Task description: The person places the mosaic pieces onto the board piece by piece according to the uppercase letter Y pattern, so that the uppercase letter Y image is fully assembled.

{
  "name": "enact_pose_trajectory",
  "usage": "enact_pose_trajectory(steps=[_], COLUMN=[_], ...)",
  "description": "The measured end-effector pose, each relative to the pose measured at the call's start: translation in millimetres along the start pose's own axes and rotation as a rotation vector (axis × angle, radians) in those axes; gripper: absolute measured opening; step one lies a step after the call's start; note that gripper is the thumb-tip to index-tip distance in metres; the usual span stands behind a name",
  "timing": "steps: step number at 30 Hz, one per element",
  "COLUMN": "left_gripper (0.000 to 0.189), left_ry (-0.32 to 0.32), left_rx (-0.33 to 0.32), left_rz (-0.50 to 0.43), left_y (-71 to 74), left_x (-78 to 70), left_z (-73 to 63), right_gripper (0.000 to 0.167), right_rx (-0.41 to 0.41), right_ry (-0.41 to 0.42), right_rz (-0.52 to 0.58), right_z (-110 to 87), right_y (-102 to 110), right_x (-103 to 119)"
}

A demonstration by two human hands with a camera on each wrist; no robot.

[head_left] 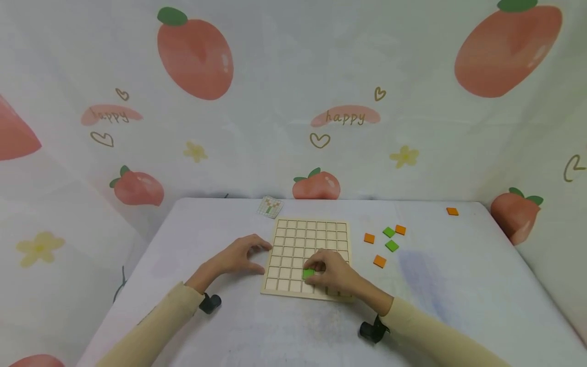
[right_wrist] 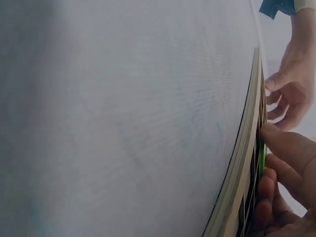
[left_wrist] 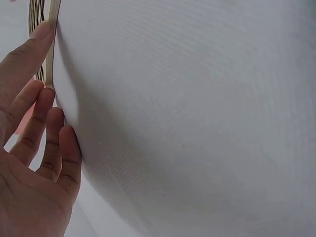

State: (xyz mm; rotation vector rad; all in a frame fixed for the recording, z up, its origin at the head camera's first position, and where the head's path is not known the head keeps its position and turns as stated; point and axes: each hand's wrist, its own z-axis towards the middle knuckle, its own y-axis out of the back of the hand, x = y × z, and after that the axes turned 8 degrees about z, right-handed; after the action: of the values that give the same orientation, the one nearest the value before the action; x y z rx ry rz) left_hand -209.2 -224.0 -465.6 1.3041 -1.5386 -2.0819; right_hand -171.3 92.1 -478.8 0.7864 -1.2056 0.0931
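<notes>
A wooden board with a raised grid of square cells lies on the white table. My right hand is over its lower right part, pinching a green square tile between thumb and index finger at a cell in the lower rows. In the right wrist view a thin strip of the green tile shows between those fingers. Part of the board is hidden beneath this hand. At the left edge of the board, my left hand rests with fingers spread and loosely bent, thumb and fingertips at the rim.
Right of the board lie loose tiles: an orange tile, a green tile and several others. One orange tile is farther off, near the back right corner. A small patterned card lies behind the board. A printed cloth hangs behind the table.
</notes>
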Motion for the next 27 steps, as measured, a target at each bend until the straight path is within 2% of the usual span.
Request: enact_pose_trajectory(steps=[10, 20, 27], left_gripper=[0.06, 0.059, 0.06], left_ry=[-0.001, 0.014, 0.016], left_rx=[0.009, 0.017, 0.019], left_rz=[0.008, -0.002, -0.037], left_y=[2.6, 4.4, 4.4], left_x=[-0.2, -0.2, -0.4], left_z=[2.2, 2.4, -0.7], right_gripper=[0.014, 0.015, 0.021], right_rx=[-0.014, -0.017, -0.007], right_ry=[-0.006, 0.007, 0.013], right_rz=[0.009, 0.022, 0.098], right_z=[-0.8, 0.9, -6.7], right_y=[3.6, 4.1, 12.5], right_x=[3.7, 4.6, 4.6])
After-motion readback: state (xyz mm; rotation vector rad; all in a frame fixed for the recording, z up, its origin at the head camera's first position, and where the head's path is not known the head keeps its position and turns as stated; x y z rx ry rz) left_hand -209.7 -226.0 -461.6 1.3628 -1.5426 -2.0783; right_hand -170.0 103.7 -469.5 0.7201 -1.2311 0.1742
